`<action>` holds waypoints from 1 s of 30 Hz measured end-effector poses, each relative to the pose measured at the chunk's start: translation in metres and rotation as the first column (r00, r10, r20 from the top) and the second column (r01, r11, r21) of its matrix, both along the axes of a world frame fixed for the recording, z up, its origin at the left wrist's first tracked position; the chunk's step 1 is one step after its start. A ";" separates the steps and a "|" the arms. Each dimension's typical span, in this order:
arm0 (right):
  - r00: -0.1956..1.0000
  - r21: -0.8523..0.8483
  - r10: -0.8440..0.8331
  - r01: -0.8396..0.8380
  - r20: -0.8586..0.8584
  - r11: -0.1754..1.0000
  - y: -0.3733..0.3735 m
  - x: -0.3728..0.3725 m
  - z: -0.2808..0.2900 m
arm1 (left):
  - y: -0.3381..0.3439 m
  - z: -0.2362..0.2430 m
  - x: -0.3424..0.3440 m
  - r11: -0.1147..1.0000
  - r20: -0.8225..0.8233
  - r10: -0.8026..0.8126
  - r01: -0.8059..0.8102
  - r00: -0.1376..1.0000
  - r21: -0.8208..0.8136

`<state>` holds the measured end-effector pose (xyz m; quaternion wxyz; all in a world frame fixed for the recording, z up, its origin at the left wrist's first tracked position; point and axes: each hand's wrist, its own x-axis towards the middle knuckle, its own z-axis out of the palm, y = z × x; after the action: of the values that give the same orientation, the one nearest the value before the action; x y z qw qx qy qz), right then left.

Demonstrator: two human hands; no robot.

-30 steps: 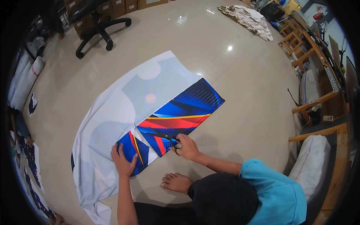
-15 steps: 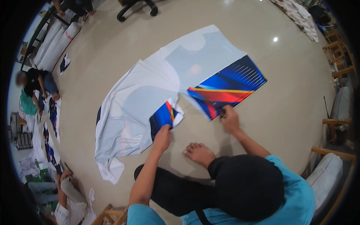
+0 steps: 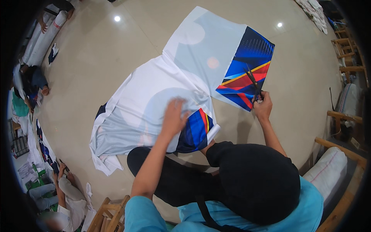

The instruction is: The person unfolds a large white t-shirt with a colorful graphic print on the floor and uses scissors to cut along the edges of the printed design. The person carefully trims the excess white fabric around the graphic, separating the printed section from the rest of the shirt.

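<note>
I see the white fabric sheet spread on the floor, limp and light, best pinned flat. My left hand presses it, fingers apparently spread though blurred; my right hand grips scissors over the printed panel.

Counts, floor work area
One white fabric sheet, two printed blue-red panels (one partly folded under), one pair of scissors, two fabric rolls.
</note>
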<state>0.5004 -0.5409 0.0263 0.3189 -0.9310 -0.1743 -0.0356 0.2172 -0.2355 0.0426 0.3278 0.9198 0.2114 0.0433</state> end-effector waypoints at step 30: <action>0.136 0.273 0.258 0.107 -0.957 0.956 0.031 -0.155 0.006 | -0.036 0.025 0.012 0.969 -0.087 0.230 -0.219 0.969 0.119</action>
<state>0.3450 -0.5099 0.0321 0.4816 -0.6597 0.0374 0.5758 0.2289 -0.2712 0.0678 0.2594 0.9074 0.3276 0.0455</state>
